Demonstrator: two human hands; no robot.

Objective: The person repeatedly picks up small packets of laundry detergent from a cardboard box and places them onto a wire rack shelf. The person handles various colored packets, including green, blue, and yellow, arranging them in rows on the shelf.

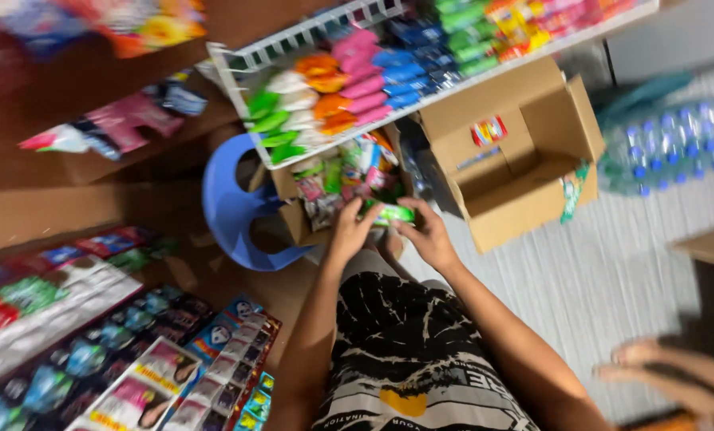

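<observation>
My left hand (347, 230) and my right hand (429, 233) are together on a small green packet (390, 214), each gripping one end of it. The packet is just over the near edge of a small cardboard box (293, 219) crammed with several colourful packets. That box rests on a blue plastic stool (227, 209). The frame is blurred, so finger detail is unclear.
An open brown cardboard box (524, 172) lies right of my hands. Above hangs a white wire shelf (237, 68) of coloured packets. Wrapped water bottles (672, 144) are far right. Packet displays (93, 343) fill the left. A bare foot (676, 381) shows bottom right.
</observation>
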